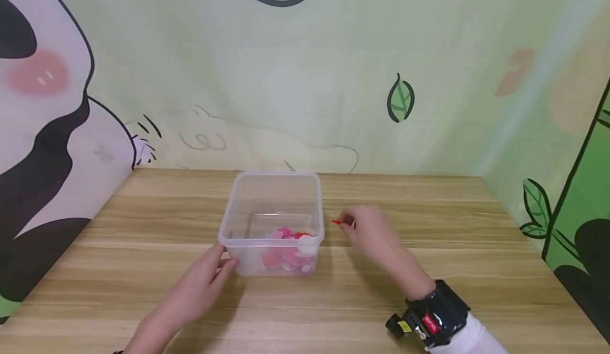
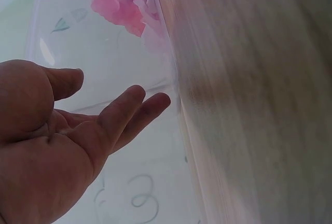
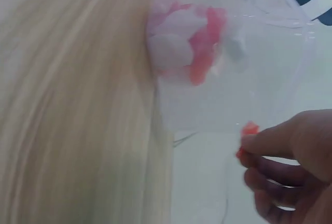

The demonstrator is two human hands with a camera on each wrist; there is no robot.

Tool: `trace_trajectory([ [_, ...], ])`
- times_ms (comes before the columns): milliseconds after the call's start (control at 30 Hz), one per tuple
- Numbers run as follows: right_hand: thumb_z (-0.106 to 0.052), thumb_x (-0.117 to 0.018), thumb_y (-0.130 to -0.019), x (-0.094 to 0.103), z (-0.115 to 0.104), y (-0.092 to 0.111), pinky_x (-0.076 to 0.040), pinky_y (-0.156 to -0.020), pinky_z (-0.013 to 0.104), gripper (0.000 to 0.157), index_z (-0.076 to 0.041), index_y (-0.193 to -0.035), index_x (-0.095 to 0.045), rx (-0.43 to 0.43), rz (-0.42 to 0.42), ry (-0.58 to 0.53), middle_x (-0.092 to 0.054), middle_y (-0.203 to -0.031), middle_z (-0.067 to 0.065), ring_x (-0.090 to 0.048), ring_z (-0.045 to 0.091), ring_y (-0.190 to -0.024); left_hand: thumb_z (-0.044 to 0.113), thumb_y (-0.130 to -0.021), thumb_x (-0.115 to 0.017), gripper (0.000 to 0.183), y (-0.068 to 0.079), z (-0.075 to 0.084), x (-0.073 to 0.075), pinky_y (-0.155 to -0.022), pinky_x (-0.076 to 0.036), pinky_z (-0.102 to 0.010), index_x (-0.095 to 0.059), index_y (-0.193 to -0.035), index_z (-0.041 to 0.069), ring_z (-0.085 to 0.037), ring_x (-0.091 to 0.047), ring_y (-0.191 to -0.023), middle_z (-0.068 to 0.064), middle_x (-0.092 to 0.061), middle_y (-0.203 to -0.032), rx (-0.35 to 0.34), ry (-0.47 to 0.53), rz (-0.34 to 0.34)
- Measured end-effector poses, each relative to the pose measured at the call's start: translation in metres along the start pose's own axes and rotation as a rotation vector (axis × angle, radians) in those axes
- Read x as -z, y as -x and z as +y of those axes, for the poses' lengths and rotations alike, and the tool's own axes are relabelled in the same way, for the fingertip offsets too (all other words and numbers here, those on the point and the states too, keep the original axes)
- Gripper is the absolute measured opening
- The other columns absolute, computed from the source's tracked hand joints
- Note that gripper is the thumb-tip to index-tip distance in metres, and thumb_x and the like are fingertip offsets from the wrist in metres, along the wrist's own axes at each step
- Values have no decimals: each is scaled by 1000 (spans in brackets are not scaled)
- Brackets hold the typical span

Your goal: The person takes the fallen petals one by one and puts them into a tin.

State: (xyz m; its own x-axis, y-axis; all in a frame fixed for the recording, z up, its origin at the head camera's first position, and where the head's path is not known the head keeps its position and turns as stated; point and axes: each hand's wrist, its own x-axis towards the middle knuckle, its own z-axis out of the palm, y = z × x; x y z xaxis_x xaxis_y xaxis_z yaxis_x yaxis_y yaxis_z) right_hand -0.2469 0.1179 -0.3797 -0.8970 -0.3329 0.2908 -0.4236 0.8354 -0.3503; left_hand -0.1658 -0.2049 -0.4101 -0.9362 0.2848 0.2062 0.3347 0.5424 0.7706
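Note:
A clear plastic box [image 1: 271,242] stands on the wooden table, and pink, white and red petal-like pieces [image 1: 286,256] lie heaped at its bottom, mostly to the right. At the box's front left corner is my left hand [image 1: 202,280], its thumb and fingers loosely extended along the wall; the left wrist view shows nothing in its palm [image 2: 57,141]. Just right of the box, my right hand [image 1: 374,235] pinches a small red petal-like piece [image 1: 336,221] between thumb and forefinger. The right wrist view shows that red piece [image 3: 250,129] poking out beyond the fingertips, outside the box.
The wood-grain table [image 1: 429,227] reaches back to a pale green printed cloth [image 1: 214,68] with leaves and a panda. A black wrist device [image 1: 438,314] is strapped on the right forearm.

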Motion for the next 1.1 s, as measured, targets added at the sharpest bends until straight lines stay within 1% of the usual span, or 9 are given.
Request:
trace_trajectory([
  [167,-10,-76,-87,10,-7,0,-42,-51,18,5,-13,-90,-75,58,201,-32,-65,-79,-8,-53,7,-62,4,-103,-49,48,-2,-1,0,-92,-50,-30,-35,-149,7,-35,-57,-118,-14,-47,-139,-15,9,5],
  [267,-10,-78,-86,14,-13,1,-42,-51,17,7,-14,-92,-76,117,282,-70,-66,-81,-9,-54,7,-65,4,-103,-49,47,-2,-2,0,-92,-50,-30,-36,-148,6,-35,-58,-117,-14,-48,-138,-18,2,9],
  [367,-9,-79,-85,18,-19,2,-44,-55,16,10,-14,-92,-76,204,330,-105,-66,-83,-9,-56,8,-68,3,-103,-50,46,-2,-2,0,-92,-50,-31,-37,-147,6,-35,-58,-116,-14,-49,-136,-18,-7,12],
  [500,-7,-81,-82,22,-32,5,-45,-57,15,13,-13,-93,-76,313,343,-158,-67,-85,-8,-58,8,-70,4,-103,-50,46,-1,-2,-1,-92,-50,-31,-37,-147,5,-35,-60,-114,-15,-50,-136,-17,-14,16],
  [567,-6,-82,-81,23,-37,6,-46,-58,16,14,-13,-92,-76,351,335,-181,-68,-86,-9,-58,8,-71,4,-103,-50,46,-1,-2,-1,-92,-50,-31,-36,-147,5,-36,-60,-114,-15,-50,-136,-19,-12,16],
  [633,-5,-82,-80,23,-41,6,-47,-59,16,16,-14,-92,-76,373,322,-198,-67,-87,-10,-57,7,-72,4,-103,-50,47,-1,-2,-1,-92,-50,-31,-35,-148,5,-36,-59,-115,-15,-49,-136,-19,-10,17],
  [733,-5,-83,-80,22,-44,6,-47,-61,15,18,-15,-93,-77,386,293,-209,-66,-89,-11,-56,5,-74,4,-103,-50,47,-2,-2,-1,-92,-50,-31,-35,-148,5,-36,-59,-115,-16,-49,-137,-18,-6,14],
  [900,-6,-83,-80,23,-46,8,-46,-63,12,20,-13,-97,-76,354,253,-195,-63,-88,-9,-57,11,-74,5,-103,-50,46,-5,-2,-2,-92,-50,-32,-37,-147,4,-36,-59,-115,-16,-49,-136,-7,-14,10],
  [1100,-8,-81,-83,26,-42,8,-47,-65,14,20,-11,-102,-76,358,268,-195,-65,-92,-6,-57,11,-75,4,-103,-50,48,-4,-3,-2,-91,-51,-30,-35,-148,4,-36,-60,-114,-16,-48,-137,-6,-7,7],
])
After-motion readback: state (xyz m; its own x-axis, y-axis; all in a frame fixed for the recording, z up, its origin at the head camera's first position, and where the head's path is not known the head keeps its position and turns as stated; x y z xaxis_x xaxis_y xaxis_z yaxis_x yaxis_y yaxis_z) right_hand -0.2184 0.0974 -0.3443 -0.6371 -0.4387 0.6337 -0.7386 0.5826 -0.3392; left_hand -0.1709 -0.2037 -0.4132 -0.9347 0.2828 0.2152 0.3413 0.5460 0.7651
